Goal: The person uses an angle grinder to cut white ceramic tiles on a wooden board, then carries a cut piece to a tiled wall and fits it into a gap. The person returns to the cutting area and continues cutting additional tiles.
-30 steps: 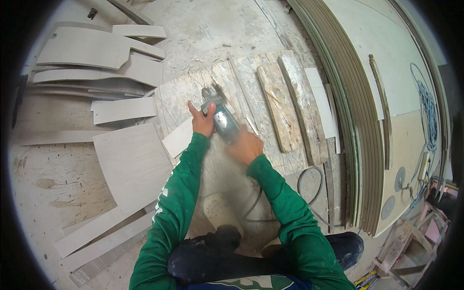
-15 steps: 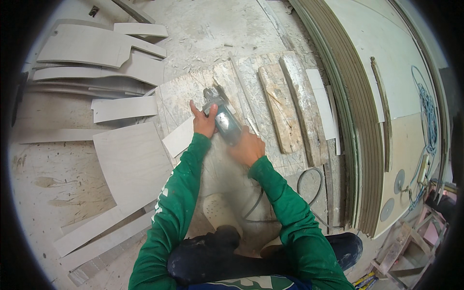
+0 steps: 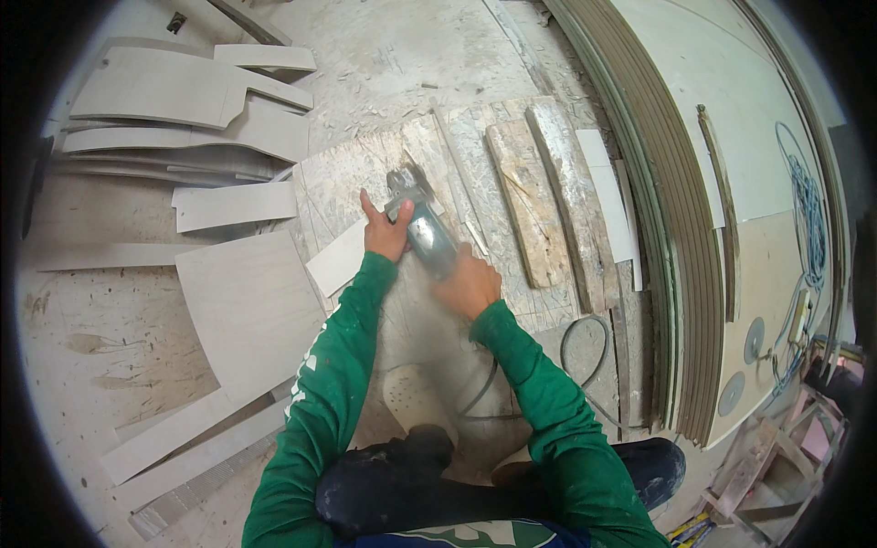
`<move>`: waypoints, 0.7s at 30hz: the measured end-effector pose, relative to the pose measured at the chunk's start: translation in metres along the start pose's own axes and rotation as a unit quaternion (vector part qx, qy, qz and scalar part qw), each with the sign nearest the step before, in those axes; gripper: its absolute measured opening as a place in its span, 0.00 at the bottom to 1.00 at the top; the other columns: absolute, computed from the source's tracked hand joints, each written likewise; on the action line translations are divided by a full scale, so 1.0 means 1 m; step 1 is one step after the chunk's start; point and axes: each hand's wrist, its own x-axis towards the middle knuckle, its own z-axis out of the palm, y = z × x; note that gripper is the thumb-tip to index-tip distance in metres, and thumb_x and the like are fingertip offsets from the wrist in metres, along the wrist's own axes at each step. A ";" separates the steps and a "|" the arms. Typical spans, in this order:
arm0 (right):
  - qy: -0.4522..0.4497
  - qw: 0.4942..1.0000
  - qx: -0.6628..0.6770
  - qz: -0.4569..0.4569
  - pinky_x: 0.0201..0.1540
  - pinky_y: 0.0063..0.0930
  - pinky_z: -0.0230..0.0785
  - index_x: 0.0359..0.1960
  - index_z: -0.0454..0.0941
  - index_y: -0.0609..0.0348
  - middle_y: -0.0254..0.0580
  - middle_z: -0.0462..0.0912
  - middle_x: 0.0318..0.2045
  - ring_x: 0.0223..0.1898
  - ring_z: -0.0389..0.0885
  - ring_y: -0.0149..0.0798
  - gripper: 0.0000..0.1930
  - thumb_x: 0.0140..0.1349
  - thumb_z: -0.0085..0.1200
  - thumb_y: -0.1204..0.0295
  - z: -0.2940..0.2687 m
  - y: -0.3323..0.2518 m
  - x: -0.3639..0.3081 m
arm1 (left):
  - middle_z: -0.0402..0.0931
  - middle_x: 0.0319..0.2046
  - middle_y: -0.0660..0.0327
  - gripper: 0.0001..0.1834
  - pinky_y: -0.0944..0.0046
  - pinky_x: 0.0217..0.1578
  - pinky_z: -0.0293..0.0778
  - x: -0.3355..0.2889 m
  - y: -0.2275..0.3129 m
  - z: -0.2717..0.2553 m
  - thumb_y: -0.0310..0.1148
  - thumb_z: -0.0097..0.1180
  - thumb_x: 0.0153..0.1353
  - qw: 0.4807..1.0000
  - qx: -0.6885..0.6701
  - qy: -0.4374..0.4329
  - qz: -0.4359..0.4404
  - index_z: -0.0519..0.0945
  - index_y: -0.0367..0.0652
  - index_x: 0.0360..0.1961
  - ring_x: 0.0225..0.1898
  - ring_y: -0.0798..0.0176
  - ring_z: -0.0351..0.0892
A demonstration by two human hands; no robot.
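Observation:
An angle grinder (image 3: 431, 239) with a dark teal body lies slantwise between my hands, its head toward the far side. My right hand (image 3: 468, 283) is wrapped round the rear of its body. Near the head, my left hand (image 3: 388, 236) grips the side, thumb on top and index finger stretched out. A pale strip of board (image 3: 338, 262) lies under the tool and beside my left hand, on a scratched, dusty work board (image 3: 356, 173). Dust blurs the air below the grinder. The disc's contact with the strip is hard to make out.
Cut pale panels (image 3: 251, 306) lie in piles at the left. Two worn wooden blocks (image 3: 530, 205) rest right of the grinder. A cable (image 3: 598, 365) loops by my right forearm. Tall stacked sheets (image 3: 671, 183) stand further right, with grey discs (image 3: 754, 341) and coiled blue hose (image 3: 806, 215) on top.
The grinder's head has shifted very slightly toward me and to the right. Both hands keep their hold on it.

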 end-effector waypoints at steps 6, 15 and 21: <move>0.013 1.000 -0.006 -0.006 0.48 0.54 0.76 0.49 0.71 0.67 0.62 0.86 0.39 0.42 0.86 0.63 0.30 0.49 0.67 0.59 0.000 -0.002 0.003 | 0.84 0.39 0.44 0.63 0.56 0.28 0.83 0.009 -0.010 0.004 0.64 0.59 0.62 0.999 0.019 0.023 0.016 0.33 0.38 0.77 0.30 0.47 0.87; 0.013 1.000 0.006 -0.007 0.47 0.56 0.75 0.48 0.71 0.68 0.66 0.86 0.37 0.41 0.86 0.67 0.28 0.50 0.62 0.60 0.001 -0.001 -0.004 | 0.84 0.34 0.46 0.64 0.58 0.26 0.82 -0.001 -0.001 -0.002 0.63 0.60 0.62 1.000 0.010 -0.005 0.010 0.31 0.37 0.77 0.22 0.52 0.85; 0.024 1.000 0.000 -0.014 0.46 0.56 0.75 0.47 0.71 0.68 0.66 0.86 0.36 0.41 0.86 0.67 0.28 0.49 0.63 0.59 0.005 -0.001 0.000 | 0.84 0.35 0.45 0.63 0.58 0.24 0.82 -0.001 -0.001 0.000 0.62 0.60 0.63 1.000 -0.018 0.015 0.013 0.32 0.36 0.77 0.22 0.52 0.84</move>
